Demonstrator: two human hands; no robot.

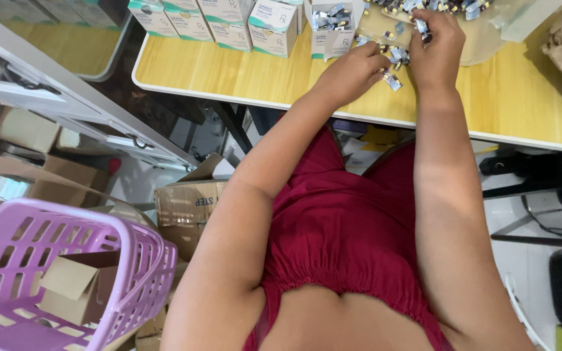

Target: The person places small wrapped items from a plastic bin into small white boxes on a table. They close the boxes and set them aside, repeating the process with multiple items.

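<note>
Gather the small silver foil-wrapped packets (393, 80) a few at a time, keeping both wrists low over the pale wooden bench (242, 75). The left hand (354, 68) is curled loosely over loose packets; whether it grips any cannot be told. The right hand (436, 44), just right of it, pinches packets between its fingertips. More packets lie scattered between and beyond both hands, at the far edge.

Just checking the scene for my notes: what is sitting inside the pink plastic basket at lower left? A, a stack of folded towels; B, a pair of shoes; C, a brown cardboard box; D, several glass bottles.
C: through the slotted wall of the pink basket a brown cardboard box shows, its flap open.
</note>
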